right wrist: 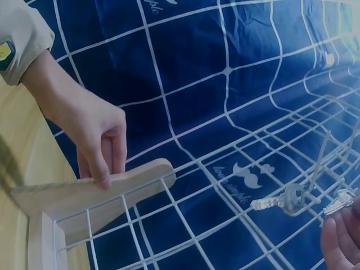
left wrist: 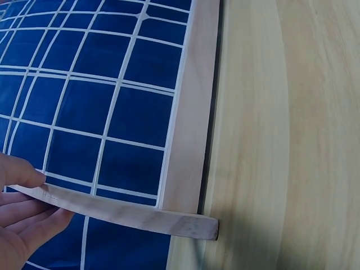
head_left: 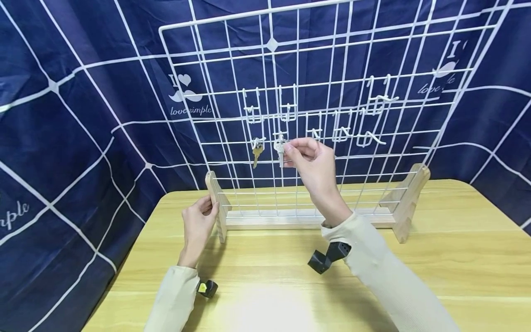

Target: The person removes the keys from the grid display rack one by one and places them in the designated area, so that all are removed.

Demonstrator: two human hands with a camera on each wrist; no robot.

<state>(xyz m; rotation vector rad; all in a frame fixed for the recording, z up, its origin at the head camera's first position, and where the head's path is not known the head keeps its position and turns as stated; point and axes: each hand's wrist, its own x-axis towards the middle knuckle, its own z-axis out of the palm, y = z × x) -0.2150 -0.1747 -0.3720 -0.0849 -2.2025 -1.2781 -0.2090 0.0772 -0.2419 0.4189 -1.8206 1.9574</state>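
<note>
My left hand (head_left: 198,222) grips the left wooden side support (head_left: 216,205) of a white wire grid rack (head_left: 296,177). In the left wrist view, its thumb and fingers (left wrist: 35,228) lie on either side of that wood. Higher up, my right hand (head_left: 316,171) pinches a silver key (head_left: 279,147) in front of a white hook low on the grid. Whether its ring sits on the hook I cannot tell. Just left of it, a brass-coloured key (head_left: 257,151) hangs from another hook; the right wrist view also shows this key (right wrist: 271,202).
Several white wire hooks hang on the grid, among them an upper right hook (head_left: 377,103) and a lower right one (head_left: 367,137). The rack stands on a light wooden table (head_left: 257,272). A dark blue cloth (head_left: 103,152) with white lines surrounds the table's back and sides.
</note>
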